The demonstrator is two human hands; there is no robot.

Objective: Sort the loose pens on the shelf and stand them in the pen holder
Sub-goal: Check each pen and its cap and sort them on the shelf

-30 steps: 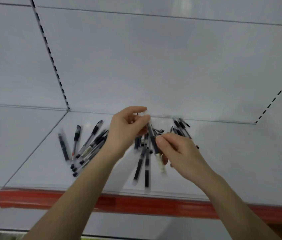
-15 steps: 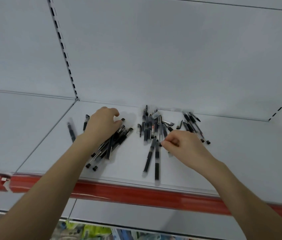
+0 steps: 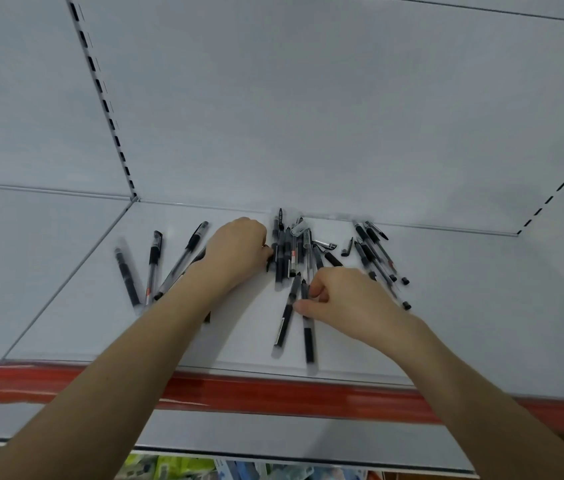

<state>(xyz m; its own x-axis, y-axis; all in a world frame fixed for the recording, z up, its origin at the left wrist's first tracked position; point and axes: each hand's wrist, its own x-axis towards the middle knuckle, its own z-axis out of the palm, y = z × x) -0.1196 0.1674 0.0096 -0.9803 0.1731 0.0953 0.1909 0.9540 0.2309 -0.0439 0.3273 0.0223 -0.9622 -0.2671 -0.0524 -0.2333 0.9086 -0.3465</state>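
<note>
Pinching a black pen (image 3: 308, 337) with the right hand (image 3: 346, 299), thumb and curled fingers closed on its barrel, lower end flat on the white shelf (image 3: 100, 323). Resting the left hand (image 3: 235, 251) knuckles-up against the middle pile of pens (image 3: 287, 251) — fingertips hidden, so cannot tell whether gripping anything. Possibly more pens under the left forearm (image 3: 118, 358) — blurred.

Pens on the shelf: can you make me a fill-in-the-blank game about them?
The black plastic pens lie on a white metal shelf whose front strip is ____.
The right hand pinches one ____.
With the left hand, that makes ____ hands over the shelf.
Missing words: red, pen, two.
</note>
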